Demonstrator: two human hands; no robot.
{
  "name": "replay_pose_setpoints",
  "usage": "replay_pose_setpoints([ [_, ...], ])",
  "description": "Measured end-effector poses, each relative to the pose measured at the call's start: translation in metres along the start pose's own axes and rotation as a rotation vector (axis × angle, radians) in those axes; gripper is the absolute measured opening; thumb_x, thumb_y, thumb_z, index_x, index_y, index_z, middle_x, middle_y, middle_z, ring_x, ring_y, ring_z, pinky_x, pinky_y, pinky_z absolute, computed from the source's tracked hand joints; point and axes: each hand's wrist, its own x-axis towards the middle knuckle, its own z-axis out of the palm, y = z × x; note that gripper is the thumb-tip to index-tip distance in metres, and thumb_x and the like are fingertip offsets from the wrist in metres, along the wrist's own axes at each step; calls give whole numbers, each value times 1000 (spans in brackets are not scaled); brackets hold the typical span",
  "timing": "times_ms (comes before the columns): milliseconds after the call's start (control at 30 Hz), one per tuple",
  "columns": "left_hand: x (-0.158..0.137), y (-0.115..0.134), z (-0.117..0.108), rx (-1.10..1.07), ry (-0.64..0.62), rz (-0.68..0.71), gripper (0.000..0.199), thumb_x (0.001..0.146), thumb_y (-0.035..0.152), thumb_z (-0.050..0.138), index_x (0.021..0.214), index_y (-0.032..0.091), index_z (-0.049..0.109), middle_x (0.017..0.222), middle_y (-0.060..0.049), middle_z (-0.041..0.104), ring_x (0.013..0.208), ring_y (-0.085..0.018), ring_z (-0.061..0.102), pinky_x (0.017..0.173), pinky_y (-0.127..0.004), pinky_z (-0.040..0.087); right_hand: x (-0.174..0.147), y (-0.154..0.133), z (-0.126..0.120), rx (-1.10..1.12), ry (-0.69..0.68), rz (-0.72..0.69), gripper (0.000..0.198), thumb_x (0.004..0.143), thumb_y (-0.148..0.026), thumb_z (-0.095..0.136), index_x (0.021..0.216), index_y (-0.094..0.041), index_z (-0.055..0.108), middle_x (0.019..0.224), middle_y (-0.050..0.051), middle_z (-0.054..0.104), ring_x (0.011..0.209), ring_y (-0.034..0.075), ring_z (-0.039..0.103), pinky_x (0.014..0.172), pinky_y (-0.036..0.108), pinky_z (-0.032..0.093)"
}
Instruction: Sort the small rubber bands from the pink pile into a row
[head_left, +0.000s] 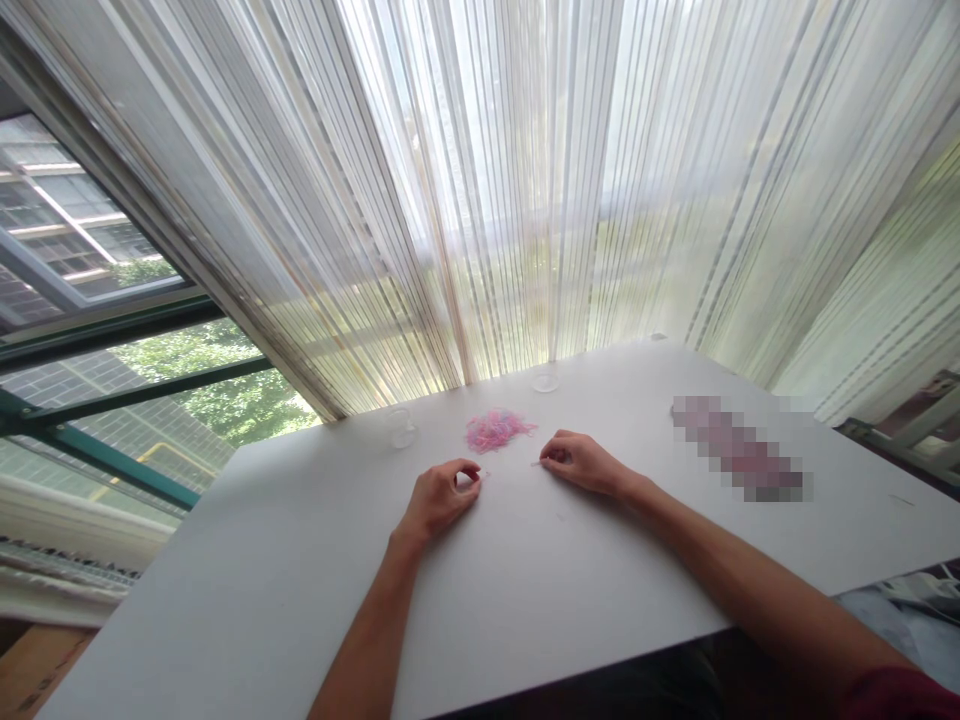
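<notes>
Pile of thin pink strands [499,429], a few bluish ones mixed in, sits loose on the white tabletop [300,570], just beyond the two hands and roughly between them. Strand ends stick out on its right side.

Right hand [583,462]: thumb and forefinger pinched together, apparently on a short thin strand [535,464] poking out leftward. Other fingers curled. Left hand [442,495]: thumb and forefinger curved into a ring, tips nearly meeting. Pale speck at those tips (too small to tell if gripped or just lying there).

Handling, as a judgement: pieces this fine want a tip-only pinch, light pressure, with enough end showing to see it. Best worked on the bare patch in front of the pile; brushing the pile could snag loose ends or scatter them. Slow, short finger moves should beat whole-arm ones.

Farther out: clear cup [403,430] left of the pile, clear shallow dish [545,383] behind it to the right, pixelated reddish object [739,447] well off to the right. Sheer striped curtain [517,200] hangs behind the far edge.
</notes>
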Motion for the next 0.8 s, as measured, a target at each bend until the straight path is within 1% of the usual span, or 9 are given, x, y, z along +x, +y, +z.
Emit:
replay_pose_setpoints([
  [233, 1, 2, 1, -3, -20, -2, 22, 79, 25, 60, 97, 26, 72, 88, 2, 74, 69, -14, 62, 68, -23, 45, 0, 0, 1, -20, 2, 2, 14, 83, -28, 61, 82, -19, 73, 85, 4, 63, 73, 16, 61, 73, 28, 51],
  [533, 0, 2, 2, -4, 13, 6, 23, 77, 23, 61, 97, 24, 73, 87, 1, 74, 67, -13, 61, 67, -22, 43, 0, -1, 0, -15, -12, 1, 18, 84, -31, 61, 84, -18, 73, 85, 5, 63, 73, 16, 60, 71, 28, 50],
  [700, 1, 6, 4, -24, 26, 6, 22, 79, 30, 62, 98, 25, 73, 88, 1, 74, 65, -13, 60, 67, -22, 44, 0, -2, -1, -30, -17, -8, 17, 83, -29, 61, 84, -18, 74, 85, 5, 63, 72, 16, 59, 71, 28, 50],
  [800, 2, 8, 6, -19, 12, 14, 21, 82, 32, 60, 96, 24, 73, 82, 1, 73, 63, -13, 59, 67, -23, 44, 1, -3, -1, -32, -22, -2, 16, 83, -28, 61, 84, -18, 73, 85, 5, 63, 73, 16, 59, 72, 28, 49],
])
